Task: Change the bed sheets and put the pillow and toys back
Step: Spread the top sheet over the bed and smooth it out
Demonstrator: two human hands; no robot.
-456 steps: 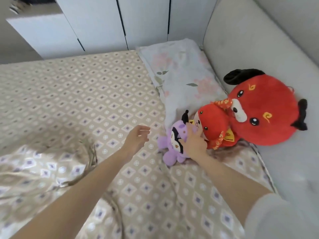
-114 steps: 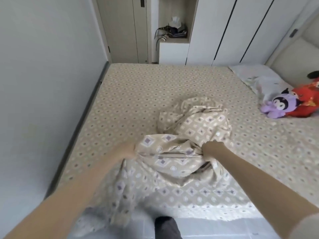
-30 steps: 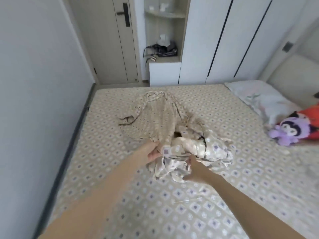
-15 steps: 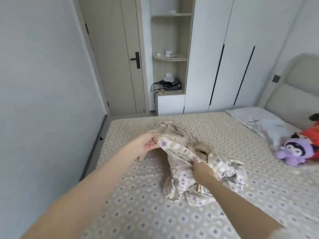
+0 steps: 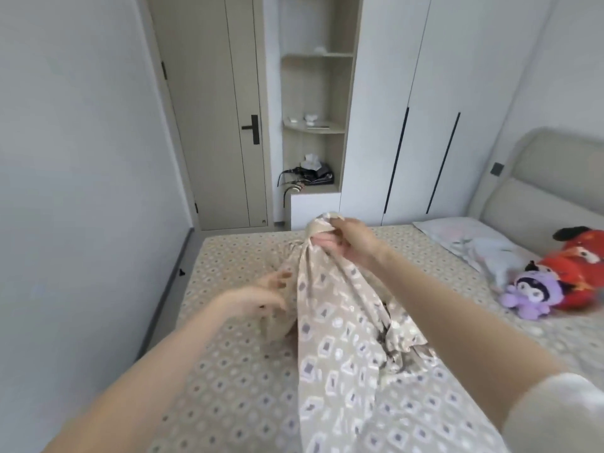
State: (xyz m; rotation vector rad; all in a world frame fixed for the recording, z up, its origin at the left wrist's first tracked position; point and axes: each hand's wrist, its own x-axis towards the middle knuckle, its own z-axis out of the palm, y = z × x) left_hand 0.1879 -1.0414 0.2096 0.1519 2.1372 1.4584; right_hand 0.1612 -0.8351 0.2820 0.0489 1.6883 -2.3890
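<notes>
Right hand (image 5: 346,240) is up high, fingers curled tight round the bunched top of the loose beige diamond-print cloth (image 5: 343,325). Rest of it hangs in a long twist, tail pooled on the bed's fitted beige patterned sheet (image 5: 228,380) nr the person. Left hand (image 5: 261,299) sits lower, fingers loosely spread, brushing the cloth's left side. No clear pinch there, and the frame's blurry.

Step looks like sorting the bundle out and hunting for an edge or corner. To do it well, the right hand anchors the top firm while the left runs down one hem w/ thumb & fingers closing on it, not on the middle of the wad. Then hands go apart so the twist drops out. Fabric looks slick and prob. slips fast, so grip the hem, not the folds.

Pale floral pillow (image 5: 474,237) lies by the padded beige headboard (image 5: 539,191). Purple plush toy (image 5: 529,292) & red plush toy (image 5: 581,266) sit beside it, well apart from both hands, so those look back in place.
</notes>
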